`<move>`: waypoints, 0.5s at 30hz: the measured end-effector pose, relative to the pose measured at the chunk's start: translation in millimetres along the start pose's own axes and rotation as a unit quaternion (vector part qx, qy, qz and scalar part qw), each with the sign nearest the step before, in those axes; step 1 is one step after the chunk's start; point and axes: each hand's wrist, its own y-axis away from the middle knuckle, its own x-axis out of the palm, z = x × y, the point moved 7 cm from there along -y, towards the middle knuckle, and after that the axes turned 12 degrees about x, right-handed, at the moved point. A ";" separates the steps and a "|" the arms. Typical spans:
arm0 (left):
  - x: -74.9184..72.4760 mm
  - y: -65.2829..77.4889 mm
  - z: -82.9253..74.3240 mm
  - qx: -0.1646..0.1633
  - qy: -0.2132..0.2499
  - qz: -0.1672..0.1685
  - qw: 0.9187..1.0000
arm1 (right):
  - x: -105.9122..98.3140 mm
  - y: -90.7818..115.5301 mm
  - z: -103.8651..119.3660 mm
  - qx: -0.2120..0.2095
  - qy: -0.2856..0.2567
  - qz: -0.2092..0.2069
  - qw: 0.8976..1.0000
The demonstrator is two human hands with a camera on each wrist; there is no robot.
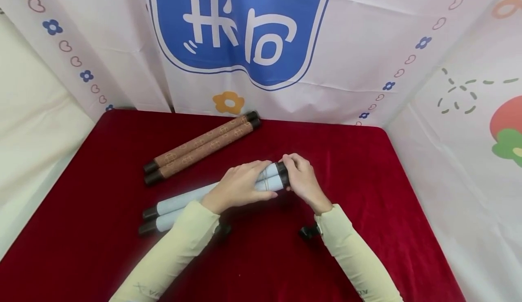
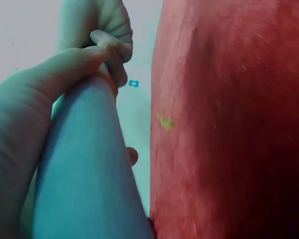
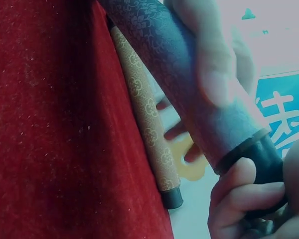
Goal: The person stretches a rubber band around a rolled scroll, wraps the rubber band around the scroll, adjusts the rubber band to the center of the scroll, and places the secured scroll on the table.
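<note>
Two light-blue patterned scrolls (image 1: 185,201) with black end knobs lie side by side, slanting up to the right in the head view. My left hand (image 1: 238,185) grips them near the right end, its thumb along the near side. A thin band (image 1: 266,183) runs around the scrolls just past that hand's fingers. At the right end, my right hand (image 1: 302,177) holds the black knobs. The right wrist view shows its fingers (image 3: 234,196) curled around a black knob (image 3: 261,157) below the blue scroll (image 3: 189,99).
Two brown patterned scrolls (image 1: 204,147) with black ends lie together farther back on the red velvet tabletop (image 1: 359,193). Behind the table hangs a white cloth (image 1: 346,53) with a blue emblem, and more cloth covers both sides.
</note>
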 end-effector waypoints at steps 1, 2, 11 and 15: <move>-1.1 3.2 2.1 -0.005 -0.003 -0.002 1.000 | 0.0 -0.6 -0.9 -0.002 -0.002 -0.002 1.000; -2.1 6.3 4.1 -0.010 -0.006 -0.005 1.000 | -0.2 -1.1 -1.8 -0.001 -0.002 -0.005 1.000; -2.0 1.0 1.4 -0.008 -0.002 -0.017 1.000 | 1.2 -0.7 -3.3 -0.005 0.001 -0.011 1.000; 0.5 -3.6 -0.4 -0.008 0.020 -0.011 1.000 | -1.7 -1.6 -1.2 -0.008 0.008 -0.017 1.000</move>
